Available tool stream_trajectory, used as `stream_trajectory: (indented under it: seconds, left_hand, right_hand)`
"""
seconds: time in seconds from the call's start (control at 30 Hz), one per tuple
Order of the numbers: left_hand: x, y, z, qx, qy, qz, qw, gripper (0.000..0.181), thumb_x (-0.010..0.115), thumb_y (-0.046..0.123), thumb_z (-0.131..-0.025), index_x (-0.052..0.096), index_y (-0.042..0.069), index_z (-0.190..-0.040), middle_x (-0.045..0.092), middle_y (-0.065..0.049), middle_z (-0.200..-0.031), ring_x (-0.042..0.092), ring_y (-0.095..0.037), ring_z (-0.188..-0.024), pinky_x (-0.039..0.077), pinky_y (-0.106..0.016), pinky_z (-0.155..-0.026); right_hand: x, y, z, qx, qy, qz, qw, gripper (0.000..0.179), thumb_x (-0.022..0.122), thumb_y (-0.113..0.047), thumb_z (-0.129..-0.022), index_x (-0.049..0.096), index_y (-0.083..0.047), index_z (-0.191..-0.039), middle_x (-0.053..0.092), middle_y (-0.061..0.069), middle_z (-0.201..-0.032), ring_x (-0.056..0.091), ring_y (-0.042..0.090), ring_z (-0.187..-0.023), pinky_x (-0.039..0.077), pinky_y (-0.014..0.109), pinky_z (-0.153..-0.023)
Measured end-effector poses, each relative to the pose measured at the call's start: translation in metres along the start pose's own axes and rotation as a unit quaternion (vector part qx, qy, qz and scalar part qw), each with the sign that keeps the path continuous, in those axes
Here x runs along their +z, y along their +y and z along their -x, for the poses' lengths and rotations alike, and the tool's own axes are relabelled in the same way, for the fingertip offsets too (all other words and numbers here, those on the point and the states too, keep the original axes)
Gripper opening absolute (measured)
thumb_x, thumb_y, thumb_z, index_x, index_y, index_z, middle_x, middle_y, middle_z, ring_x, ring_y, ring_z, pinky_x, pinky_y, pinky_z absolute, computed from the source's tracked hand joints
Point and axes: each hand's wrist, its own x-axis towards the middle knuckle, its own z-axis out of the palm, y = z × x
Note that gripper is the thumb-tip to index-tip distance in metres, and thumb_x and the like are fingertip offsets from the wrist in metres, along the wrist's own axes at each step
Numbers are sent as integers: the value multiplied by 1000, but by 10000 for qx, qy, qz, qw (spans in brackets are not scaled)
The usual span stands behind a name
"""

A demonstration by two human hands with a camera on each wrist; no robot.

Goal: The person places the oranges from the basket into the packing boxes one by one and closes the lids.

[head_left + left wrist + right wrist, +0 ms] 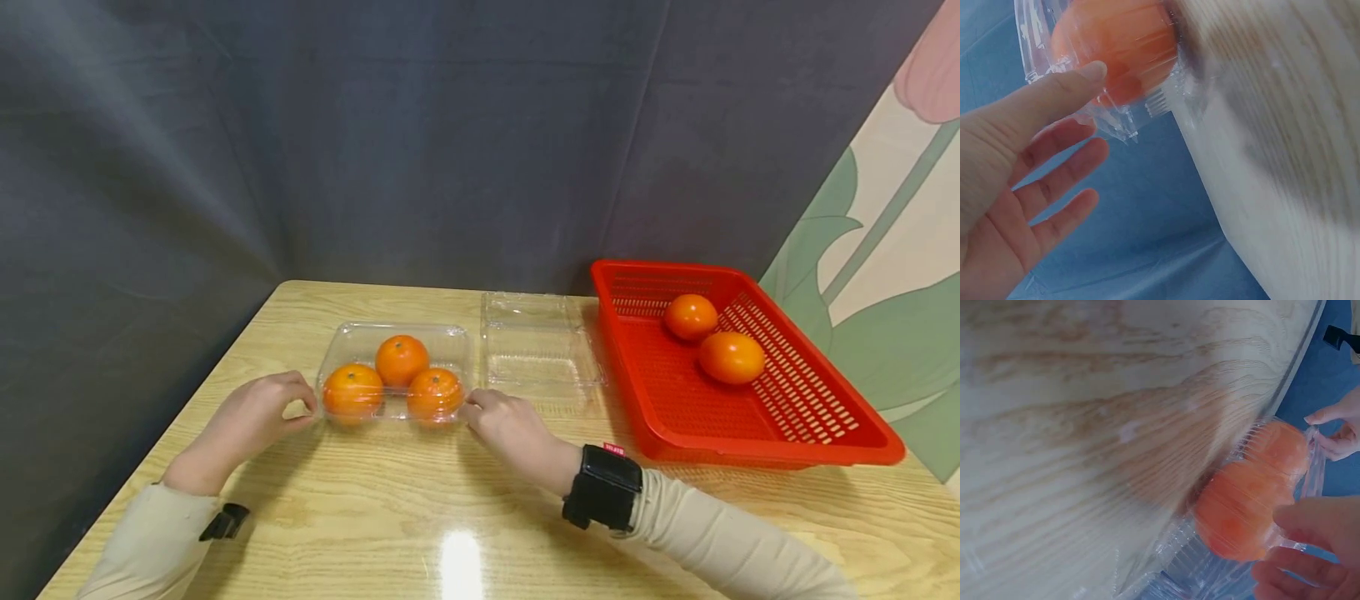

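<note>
A clear plastic clamshell box (450, 335) lies on the table with three oranges (402, 360) inside, its clear lid over them. At its near left corner, my left hand (262, 417) pinches the rim between thumb and index finger. The left wrist view shows that thumb (1066, 90) lying on the plastic beside an orange (1122, 50), the other fingers spread below. My right hand (517, 433) pinches the near right corner. In the right wrist view, the right hand's thumb (1310, 515) and fingers close on the plastic edge beside an orange (1235, 509).
A second clear clamshell (536, 354) stands open, just right of the first. Further right, a red plastic basket (652, 442) holds two orange fruits (731, 358). A dark curtain (450, 142) hangs behind the wooden table (360, 517).
</note>
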Motion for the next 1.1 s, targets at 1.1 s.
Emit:
stream_trajectory:
  seconds: [1.1]
  left_hand:
    - [-16, 80, -59, 679, 342, 96, 9971, 34, 72, 33, -81, 68, 5, -99, 68, -8, -96, 65, -23, -87, 54, -40, -79]
  right_hand:
    - [-75, 35, 21, 501, -581, -138, 9970, 36, 76, -24, -77, 66, -8, -107, 67, 7, -102, 67, 20, -89, 57, 31, -64]
